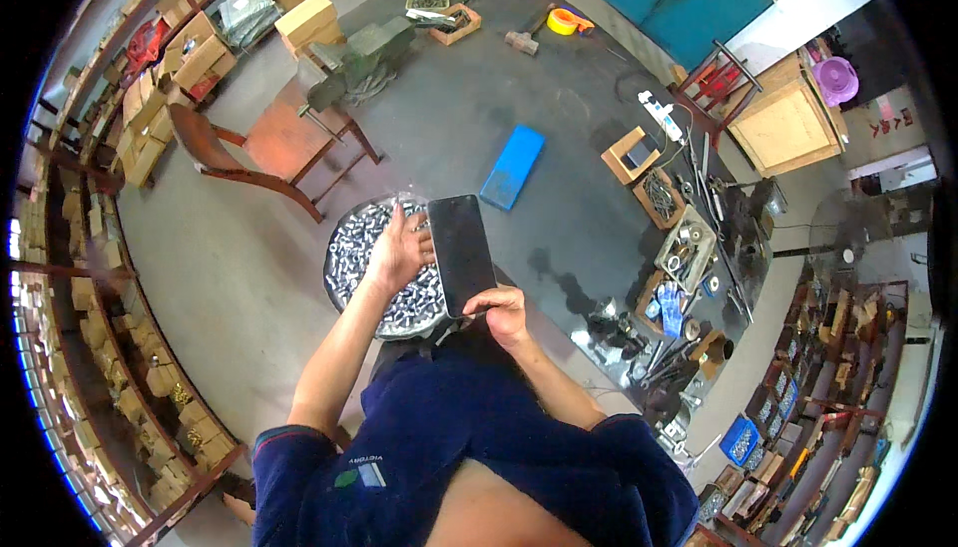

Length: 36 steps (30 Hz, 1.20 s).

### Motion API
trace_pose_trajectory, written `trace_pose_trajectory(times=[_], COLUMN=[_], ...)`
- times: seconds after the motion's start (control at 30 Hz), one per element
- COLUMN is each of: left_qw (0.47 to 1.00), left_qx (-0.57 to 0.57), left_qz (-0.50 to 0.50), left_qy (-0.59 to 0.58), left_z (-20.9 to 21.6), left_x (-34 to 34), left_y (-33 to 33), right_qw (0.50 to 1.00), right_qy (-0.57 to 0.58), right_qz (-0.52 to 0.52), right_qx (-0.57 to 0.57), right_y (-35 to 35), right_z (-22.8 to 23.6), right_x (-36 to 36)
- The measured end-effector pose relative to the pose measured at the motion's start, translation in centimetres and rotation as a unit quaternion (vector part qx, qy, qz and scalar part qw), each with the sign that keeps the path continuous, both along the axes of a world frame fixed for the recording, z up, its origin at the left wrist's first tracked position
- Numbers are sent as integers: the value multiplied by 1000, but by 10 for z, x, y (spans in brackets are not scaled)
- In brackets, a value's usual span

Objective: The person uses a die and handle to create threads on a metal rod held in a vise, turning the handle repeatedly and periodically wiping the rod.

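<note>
A round tub (328, 266) lined with clear plastic sits just in front of me, full of small shiny metal cylindrical pieces (361, 238). Over these pieces is my left hand (400, 251), holding nothing visible, its fingers stretched and apart. Its fingertips reach the left edge of a flat black smartphone (463, 253), which partly hides them. My right hand (501, 313) grips the phone's lower right corner, thumb on the dark front face. The phone stands tilted above the tub's right side, covering some of the metal pieces.
On the dark table (449, 98) lie a blue box (513, 168), a hammer (522, 42) and orange tape (567, 22). Tools and small boxes crowd its right edge, near a white power strip (660, 116). A wooden chair (289, 138) stands left; loaded shelves (120, 337) line that side.
</note>
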<state>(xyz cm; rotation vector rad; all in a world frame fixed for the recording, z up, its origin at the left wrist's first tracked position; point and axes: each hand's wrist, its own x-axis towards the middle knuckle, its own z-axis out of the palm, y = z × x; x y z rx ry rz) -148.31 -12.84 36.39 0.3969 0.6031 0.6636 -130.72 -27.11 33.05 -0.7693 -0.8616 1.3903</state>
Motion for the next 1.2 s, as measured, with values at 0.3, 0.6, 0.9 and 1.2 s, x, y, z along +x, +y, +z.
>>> trace_pose_trajectory(times=[0.3, 0.6, 0.9, 1.2], left_qw=[991, 999, 999, 992], left_qx=[-76, -18, 37, 95], left_qz=[110, 35, -22, -79], left_qy=[4, 20, 32, 32], left_z=[10, 16, 57, 59], left_x=[-44, -54, -28, 15], left_y=[-49, -90, -104, -120], right_qw=[991, 908, 912, 947], right_qy=[6, 289, 322, 284], right_qz=[-59, 196, 200, 151], right_qx=[-119, -231, -157, -10], right_y=[-51, -70, -77, -97], right_z=[47, 38, 56, 100], right_x=[-89, -102, -66, -28])
